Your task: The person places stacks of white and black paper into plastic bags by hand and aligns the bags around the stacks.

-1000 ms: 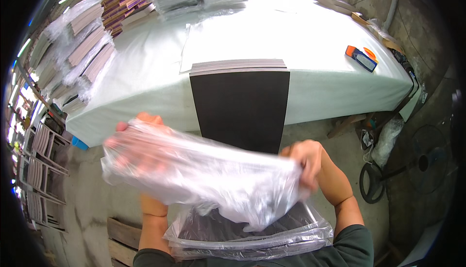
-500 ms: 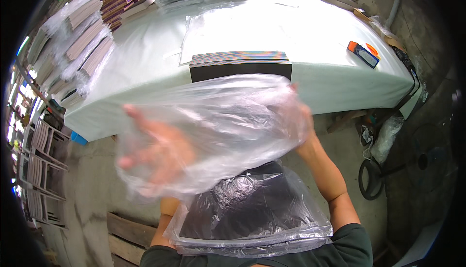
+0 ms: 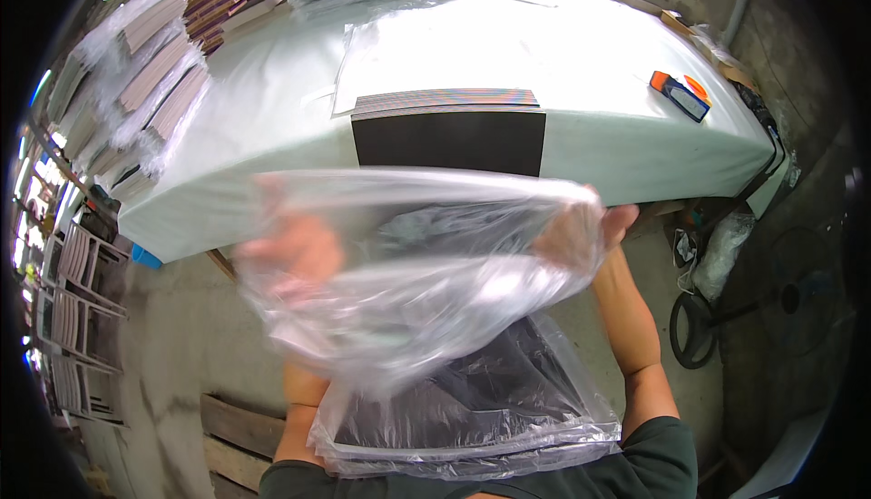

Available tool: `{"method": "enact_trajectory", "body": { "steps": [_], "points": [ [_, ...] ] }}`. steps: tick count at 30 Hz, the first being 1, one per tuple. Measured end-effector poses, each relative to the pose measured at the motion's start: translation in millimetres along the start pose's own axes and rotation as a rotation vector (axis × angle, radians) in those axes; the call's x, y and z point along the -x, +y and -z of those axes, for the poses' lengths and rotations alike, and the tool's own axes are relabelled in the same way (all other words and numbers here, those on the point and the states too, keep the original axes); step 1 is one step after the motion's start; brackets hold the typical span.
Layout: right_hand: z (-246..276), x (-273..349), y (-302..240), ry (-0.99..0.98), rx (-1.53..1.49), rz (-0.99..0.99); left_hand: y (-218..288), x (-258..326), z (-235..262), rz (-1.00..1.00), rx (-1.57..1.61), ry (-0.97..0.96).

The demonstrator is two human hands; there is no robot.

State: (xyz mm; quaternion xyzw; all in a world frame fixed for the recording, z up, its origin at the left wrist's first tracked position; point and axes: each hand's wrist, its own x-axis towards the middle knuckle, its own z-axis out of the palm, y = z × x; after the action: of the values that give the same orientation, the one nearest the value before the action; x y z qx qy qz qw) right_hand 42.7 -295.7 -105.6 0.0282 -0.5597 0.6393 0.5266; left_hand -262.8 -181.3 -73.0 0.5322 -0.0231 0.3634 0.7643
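White-draped table (image 3: 272, 136) behind — both hands (image 3: 299, 254) stretch crinkly clear bag (image 3: 417, 272).

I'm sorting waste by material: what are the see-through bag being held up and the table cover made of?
The bag, held in both hands, looks like thin clear plastic film: glossy, crinkled, with the left hand showing through it. The table cover looks like a smooth pale sheet, plastic or coated cloth; I cannot tell which.
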Motion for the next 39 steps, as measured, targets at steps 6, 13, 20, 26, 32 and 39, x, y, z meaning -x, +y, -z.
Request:
{"method": "enact_trajectory", "body": {
  "steps": [6, 13, 20, 26, 32, 39],
  "points": [
    [-12, 6, -34, 0.720, 0.588, -0.348, -44, -3, 43, 0.395, -0.522, 0.220],
    [29, -17, -32, 1.037, 1.908, -0.133, -66, -50, 16, -0.342, -1.141, 0.679],
    [25, -7, -5, 0.889, 2.181, -0.108, -45, -59, 16, -0.487, -1.196, 0.730],
    [37, -23, -21, 1.012, 2.095, -0.304, -42, -69, 13, -0.413, -1.138, 0.725],
    [11, -23, -11, 0.995, 2.223, -0.406, -38, -66, 25, -0.456, -1.153, 0.732],
    [-46, -28, -48, 1.026, 1.827, -0.058, -9, -64, 16, -0.265, -0.836, 0.595]
  ]
}}
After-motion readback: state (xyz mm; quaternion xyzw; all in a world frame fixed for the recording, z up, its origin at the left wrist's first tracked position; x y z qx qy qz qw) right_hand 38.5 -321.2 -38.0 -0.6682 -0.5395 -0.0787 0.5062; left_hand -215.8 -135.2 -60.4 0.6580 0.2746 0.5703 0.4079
